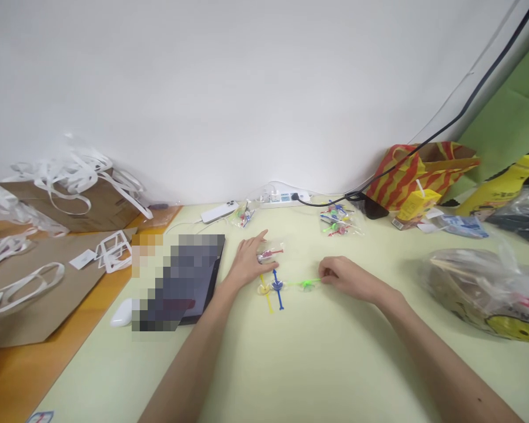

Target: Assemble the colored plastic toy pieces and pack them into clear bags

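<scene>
Two hands down: your right hand (341, 277) pinches the green plastic spinner toy (307, 284) at three o'clock, your left hand (248, 263), fingers spread, flattens the clear red-toy packet (271, 252); tug and the blue stick spinner (277, 288) probably scatters.

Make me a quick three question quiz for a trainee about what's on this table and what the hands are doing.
1. True or false: the right hand pinches the stem of the green spinner toy.
2. Which spinner lies nearest the left hand? A) the red one in its clear wrapper B) a black one C) an orange one
3. Fill in: the yellow spinner and the ____ spinner lie side by side on the table.

Key: 1 true; 2 A; 3 blue.
</scene>
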Available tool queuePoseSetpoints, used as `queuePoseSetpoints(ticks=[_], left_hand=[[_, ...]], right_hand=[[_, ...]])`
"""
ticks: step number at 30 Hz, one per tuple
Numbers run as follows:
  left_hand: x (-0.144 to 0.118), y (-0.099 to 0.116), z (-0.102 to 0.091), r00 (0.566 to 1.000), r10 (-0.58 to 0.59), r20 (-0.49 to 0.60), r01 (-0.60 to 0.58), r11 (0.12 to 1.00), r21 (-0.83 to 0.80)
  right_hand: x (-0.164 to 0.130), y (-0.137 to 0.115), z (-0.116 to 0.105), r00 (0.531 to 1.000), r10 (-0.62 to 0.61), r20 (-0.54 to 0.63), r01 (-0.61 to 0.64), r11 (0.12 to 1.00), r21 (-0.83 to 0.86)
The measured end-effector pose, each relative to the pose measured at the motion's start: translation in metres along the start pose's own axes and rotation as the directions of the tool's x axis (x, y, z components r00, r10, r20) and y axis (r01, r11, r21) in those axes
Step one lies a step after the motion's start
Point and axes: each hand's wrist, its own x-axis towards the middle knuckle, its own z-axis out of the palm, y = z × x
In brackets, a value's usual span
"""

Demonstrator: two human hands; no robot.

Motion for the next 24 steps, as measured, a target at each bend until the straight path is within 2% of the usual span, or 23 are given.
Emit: queuePoseSetpoints(ticks=[3, 6, 9, 15, 20, 24], left_hand=[[-0.001, 0.001, -0.001, 1.000, -0.002, -0.002, 0.002, 1.000, -0.002], [-0.002, 0.001, -0.002, 1.000, 0.005, -0.003, -0.005, 1.000, -0.004], [-0.003, 0.000, -0.002, 1.000, 0.017, -0.004, -0.017, 1.000, -0.009], [-0.003, 0.000, -0.002, 1.000, 0.020, -0.009, -0.020, 1.000, -0.014], [-0.004, 0.000, -0.003, 1.000, 0.022, -0.008, -0.022, 1.000, -0.008], [-0.005, 0.001, -0.004, 1.000, 0.021, -0.015, -0.021, 1.000, -0.001]], right_hand=[[0.004, 0.006, -0.007, 0.992, 0.017, -0.122, -0.013, 0.999, 0.033], [0.014, 0.012, -0.018, 0.964, 0.036, -0.263, -0.028, 0.999, 0.037], [0.029, 0.016, -0.027, 0.940, 0.039, -0.340, -0.037, 0.999, 0.012], [0.067, 0.018, -0.026, 0.941, 0.034, -0.336, -0.061, 0.996, -0.071], [0.092, 0.013, -0.009, 0.949, 0.010, -0.315, -0.047, 0.993, -0.110], [0.106, 0.007, 0.006, 0.937, -0.019, -0.350, -0.022, 0.994, -0.112]])
